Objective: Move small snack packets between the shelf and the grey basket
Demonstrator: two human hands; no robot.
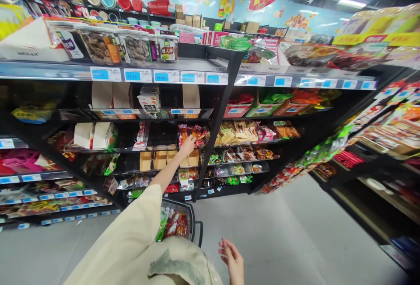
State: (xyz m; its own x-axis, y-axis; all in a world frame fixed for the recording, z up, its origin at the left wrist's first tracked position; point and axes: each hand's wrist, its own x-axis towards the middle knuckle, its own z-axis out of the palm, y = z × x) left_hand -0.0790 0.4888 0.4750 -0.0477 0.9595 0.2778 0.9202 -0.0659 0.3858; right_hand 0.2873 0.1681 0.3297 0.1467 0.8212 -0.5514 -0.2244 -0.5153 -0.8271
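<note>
My left hand (188, 145) is stretched out to a middle shelf, its fingers closed at the lower edge of a red snack packet (183, 133) in a row of several alike. The fingertips are small and partly lost against the packets. Low in front of my body hangs my right hand (231, 258), fingers loosely bent and apart, with nothing in it. Below my left arm stands a dark shopping basket (190, 208) on the floor, holding red and green packaged snacks (175, 224).
Lidded plastic jars of dried fruit (136, 46) stand on the top shelf, above a price-tag rail (160, 76). Beige snack packets (234, 132) fill the bay to the right. Grey floor (282, 232) runs between this rack and another shelf (370, 193) on the right.
</note>
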